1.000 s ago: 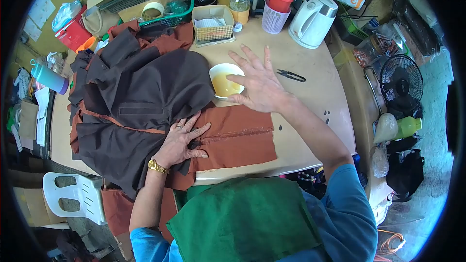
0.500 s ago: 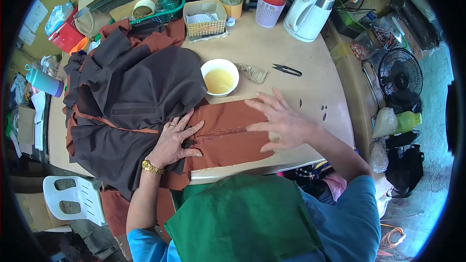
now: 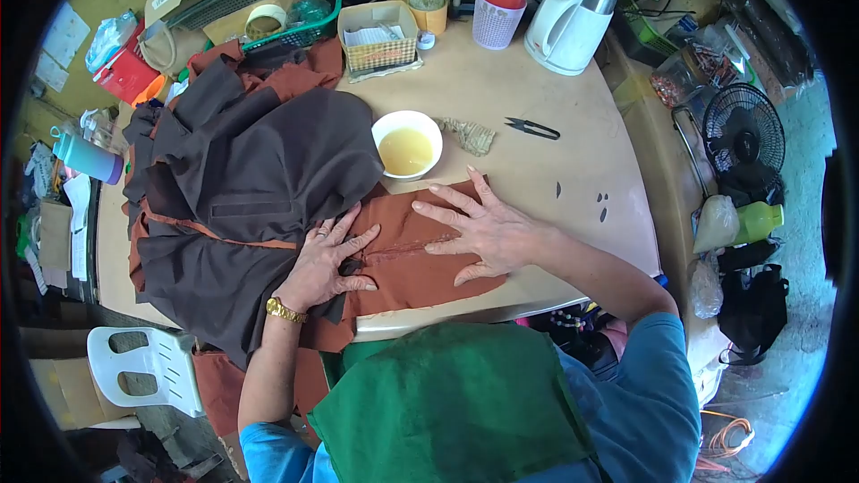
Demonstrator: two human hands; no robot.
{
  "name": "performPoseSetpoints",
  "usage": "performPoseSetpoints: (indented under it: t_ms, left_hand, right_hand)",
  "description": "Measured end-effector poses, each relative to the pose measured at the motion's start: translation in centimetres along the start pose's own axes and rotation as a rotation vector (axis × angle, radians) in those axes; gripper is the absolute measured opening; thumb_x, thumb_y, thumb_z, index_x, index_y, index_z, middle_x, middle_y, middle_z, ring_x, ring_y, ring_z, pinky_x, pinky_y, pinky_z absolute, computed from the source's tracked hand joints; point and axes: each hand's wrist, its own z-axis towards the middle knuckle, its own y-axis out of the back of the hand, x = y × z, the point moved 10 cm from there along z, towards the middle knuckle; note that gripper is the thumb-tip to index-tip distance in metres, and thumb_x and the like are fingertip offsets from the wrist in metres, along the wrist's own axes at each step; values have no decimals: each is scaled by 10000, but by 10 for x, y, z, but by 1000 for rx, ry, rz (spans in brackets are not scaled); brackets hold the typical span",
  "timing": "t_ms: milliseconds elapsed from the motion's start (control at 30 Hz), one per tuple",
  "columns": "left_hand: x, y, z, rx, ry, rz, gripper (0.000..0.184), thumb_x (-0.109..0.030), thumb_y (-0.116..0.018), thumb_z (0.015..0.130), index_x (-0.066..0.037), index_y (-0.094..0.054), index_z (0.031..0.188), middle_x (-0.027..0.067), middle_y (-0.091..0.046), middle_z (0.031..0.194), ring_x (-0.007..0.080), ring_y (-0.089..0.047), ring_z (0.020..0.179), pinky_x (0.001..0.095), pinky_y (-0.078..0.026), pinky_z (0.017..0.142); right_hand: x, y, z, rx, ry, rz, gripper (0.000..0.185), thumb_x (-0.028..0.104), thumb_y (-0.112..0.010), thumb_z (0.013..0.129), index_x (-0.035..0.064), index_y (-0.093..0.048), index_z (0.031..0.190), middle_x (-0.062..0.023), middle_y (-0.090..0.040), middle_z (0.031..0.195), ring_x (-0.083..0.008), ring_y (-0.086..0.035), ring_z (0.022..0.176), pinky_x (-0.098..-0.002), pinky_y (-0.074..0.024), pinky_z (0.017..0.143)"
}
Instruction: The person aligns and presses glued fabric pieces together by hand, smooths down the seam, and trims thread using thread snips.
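My left hand (image 3: 324,261) lies spread on the inner end of a rust-brown cloth panel (image 3: 403,291), beside a dark brown garment (image 3: 268,156). My right hand (image 3: 488,234) rests with fingers apart on the outer part of the same panel, over its frayed centre seam. Just behind the panel stands a white bowl (image 3: 407,145) of yellowish liquid. A crumpled patterned rag (image 3: 469,136) sits right of the bowl, and black thread snips (image 3: 532,129) lie farther right.
A white kettle (image 3: 571,22), a purple cup (image 3: 497,20), a glass jar (image 3: 429,2) and a woven basket (image 3: 378,38) line the table's back. A white plastic chair (image 3: 148,371) stands at lower left; a black fan (image 3: 744,132) is at right.
My right hand has come down from over the bowl onto the rust-brown panel, uncovering the bowl and the rag. My left hand has stayed on the cloth.
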Motion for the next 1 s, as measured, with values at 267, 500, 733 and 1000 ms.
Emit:
performPoseSetpoints:
  t_ms: [267,500,733,1000]
  left_hand:
    - [-2,3,0,-30,-21,5,926,-626,-785,697,-285,-540,1522,137,-289,1693,465,-360,1473,555,-282,1212]
    - [-2,4,0,-40,-29,7,928,-636,-778,699,-286,-536,1524,138,-279,1696,476,-364,1470,560,-282,1213]
    - [-1,3,-1,-54,-45,15,928,-687,-755,719,-272,-538,1520,159,-307,1678,504,-397,1436,581,-306,1198]
    - [3,-2,-3,-72,-63,34,922,-654,-771,729,-240,-538,1519,179,-334,1660,514,-405,1426,572,-311,1199]
  right_hand:
    - [-23,7,-43,7,-103,73,514,576,-722,868,268,-744,1279,-107,-226,1707,-362,-128,1588,-760,-42,1200]
    - [-51,23,-85,-23,-236,49,572,594,-792,795,280,-731,1270,-112,-266,1695,-385,-137,1585,-723,12,1218]
    - [15,14,8,-39,-118,153,718,657,-689,865,197,-645,1414,-148,-198,1707,-385,-89,1590,-750,24,1201]
    - [34,-10,62,13,25,-14,743,706,-599,901,242,-584,1482,-146,-171,1717,-361,-71,1599,-778,11,1183]
